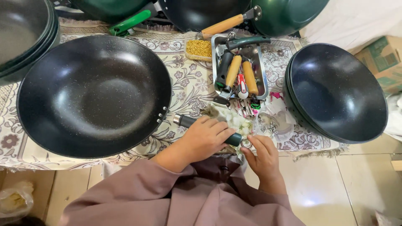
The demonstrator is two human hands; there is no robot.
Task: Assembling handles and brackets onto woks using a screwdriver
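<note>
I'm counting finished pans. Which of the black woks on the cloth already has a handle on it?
The large wok on the left: its dark handle sticks out under the left hand. The stacked woks on the right show bare rims with no handle.

We see a black speckled wok (94,96) on a cream cloth (184,79) patterned with mauve flowers. Our sleeves (138,188) are dusty mauve. The silver tray (261,73) holds tan wooden handles (250,78), and there's a dark green pan handle (188,121).

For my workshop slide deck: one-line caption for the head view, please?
Left hand grips a dark pan handle beside a large black wok; right hand fingers its end ring.
</note>
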